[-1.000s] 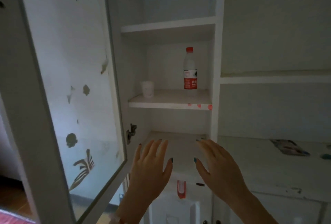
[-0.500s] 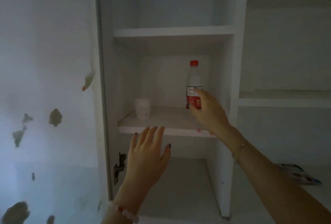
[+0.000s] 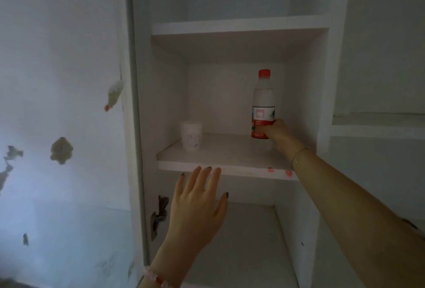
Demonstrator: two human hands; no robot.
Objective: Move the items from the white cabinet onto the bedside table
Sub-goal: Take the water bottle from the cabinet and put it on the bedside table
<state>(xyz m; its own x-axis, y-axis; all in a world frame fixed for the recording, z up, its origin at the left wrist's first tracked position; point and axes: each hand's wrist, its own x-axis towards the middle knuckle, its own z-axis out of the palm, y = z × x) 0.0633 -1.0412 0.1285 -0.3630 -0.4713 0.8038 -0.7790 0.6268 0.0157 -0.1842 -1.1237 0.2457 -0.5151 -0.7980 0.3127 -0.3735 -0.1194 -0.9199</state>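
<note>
A clear water bottle [image 3: 263, 101] with a red cap and red label stands upright at the right of the middle shelf [image 3: 220, 156] in the white cabinet. My right hand [image 3: 277, 130] is wrapped around its lower part. A small white cup [image 3: 191, 135] stands at the left of the same shelf, untouched. My left hand [image 3: 195, 202] hovers below the shelf's front edge with fingers spread and holds nothing.
The cabinet door [image 3: 64, 126] stands open at the left, its pane marked with peeling patches. A metal hinge [image 3: 158, 216] sits on the cabinet's left wall. A bare upper shelf [image 3: 239, 26] and a lower compartment [image 3: 234, 241] frame the middle one.
My right hand has closed around the bottle's lower part. The view has moved closer to the shelf. My left hand stays open below the shelf.
</note>
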